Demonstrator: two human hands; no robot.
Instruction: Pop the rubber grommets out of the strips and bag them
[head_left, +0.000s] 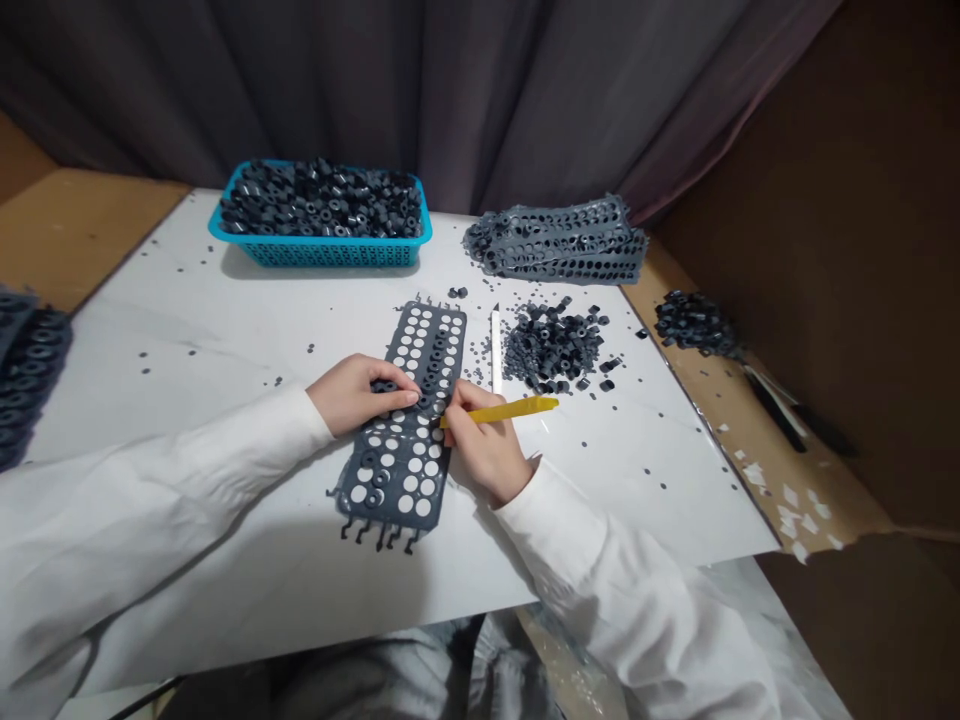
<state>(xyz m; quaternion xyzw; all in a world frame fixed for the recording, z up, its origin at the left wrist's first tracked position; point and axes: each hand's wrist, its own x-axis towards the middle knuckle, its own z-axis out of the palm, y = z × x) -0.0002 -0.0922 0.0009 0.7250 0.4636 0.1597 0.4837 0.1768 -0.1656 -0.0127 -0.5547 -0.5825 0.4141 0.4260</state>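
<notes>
A dark, flat rubber sheet [409, 455] with rows of round holes lies lengthwise before me on the white table. Several small black rubber rings [431, 375] still sit in it, mostly along a middle row. My left hand [360, 392] rests on the sheet's left side, thumb and forefinger pinched at a ring near its middle. On the right edge, my right hand [486, 440] grips a yellow pen-shaped tool [517, 408], its back end pointing right. The fingers hide most of its working tip, which is down at the sheet close to the left fingertips.
A blue basket [337, 254] full of black rings stands at the back. Right of it lie stacked punched sheets [562, 245]. A heap of loose rings [555, 345] sits beside a white knife-like tool [496, 350]. More sheets [30, 370] lie far left; small black discs are scattered around.
</notes>
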